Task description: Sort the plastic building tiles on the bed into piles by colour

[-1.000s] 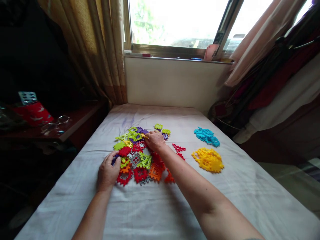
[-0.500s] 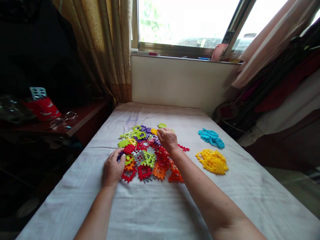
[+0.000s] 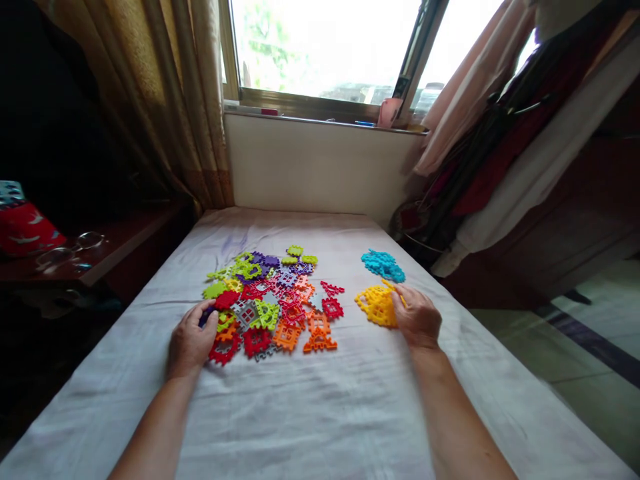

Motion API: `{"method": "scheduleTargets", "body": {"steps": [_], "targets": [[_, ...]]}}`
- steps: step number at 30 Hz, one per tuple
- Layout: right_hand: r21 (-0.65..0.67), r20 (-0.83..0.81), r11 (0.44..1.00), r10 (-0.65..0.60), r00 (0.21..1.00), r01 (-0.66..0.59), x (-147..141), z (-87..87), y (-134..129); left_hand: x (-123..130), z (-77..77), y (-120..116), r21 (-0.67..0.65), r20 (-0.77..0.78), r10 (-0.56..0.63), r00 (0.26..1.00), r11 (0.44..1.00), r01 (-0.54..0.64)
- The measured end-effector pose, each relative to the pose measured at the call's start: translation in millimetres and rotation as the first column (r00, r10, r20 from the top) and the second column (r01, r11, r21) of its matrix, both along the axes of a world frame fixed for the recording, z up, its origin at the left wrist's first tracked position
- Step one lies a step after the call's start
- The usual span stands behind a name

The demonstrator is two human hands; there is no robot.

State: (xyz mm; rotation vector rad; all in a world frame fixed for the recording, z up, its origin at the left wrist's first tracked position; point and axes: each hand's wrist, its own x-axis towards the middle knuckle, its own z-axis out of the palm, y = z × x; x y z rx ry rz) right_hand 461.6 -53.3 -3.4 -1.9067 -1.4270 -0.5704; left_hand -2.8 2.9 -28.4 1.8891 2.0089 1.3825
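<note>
A mixed heap of flat notched plastic building pieces (image 3: 264, 315) in red, orange, green, purple and grey lies on the bed sheet. At its left edge my left hand (image 3: 193, 339) rests with curled fingers, closed on a dark purple building piece (image 3: 206, 315). My right hand (image 3: 419, 317) is over the right side of the yellow pile (image 3: 376, 305). Its thumb and fingers pinch a yellow building piece (image 3: 388, 285), partly hidden by the fingertips. Behind the yellow pile lies a separate blue pile (image 3: 383, 265).
A dark red side table (image 3: 125, 250) on the left carries glasses (image 3: 75, 250) and a red container (image 3: 29, 230). A curtain (image 3: 200, 120) and a window sill (image 3: 310, 120) with a pink cup (image 3: 389, 112) are at the back. Clothes (image 3: 493, 193) hang at the right.
My right hand has moved from the back of the mixed heap rightward to the yellow pile, carrying a yellow piece. My left hand stays at the heap's left edge. The view has turned right.
</note>
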Motion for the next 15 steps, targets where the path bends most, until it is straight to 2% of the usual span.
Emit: {"method": "scheduleTargets", "body": {"steps": [3,7,12,15], "targets": [[-0.031,0.028,0.999,-0.012,1.000,0.013,8,-10.8,-6,0,0.1,0,-0.017,-0.012,0.002,1.000,1.000,-0.003],[-0.059,0.045,0.998,0.020,0.999,-0.017,2,-16.0,-5,0,0.2,0,-0.020,-0.010,0.006,1.000,1.000,-0.006],[-0.073,0.047,0.997,0.043,0.998,-0.040,-13,-7.7,-3,0,1.2,-1,-0.019,-0.001,-0.006,1.000,1.000,0.006],[-0.096,0.056,0.985,0.147,0.988,-0.141,-31,3.2,10,0,1.5,-1,-0.012,0.007,-0.010,1.000,1.000,0.010]]}}
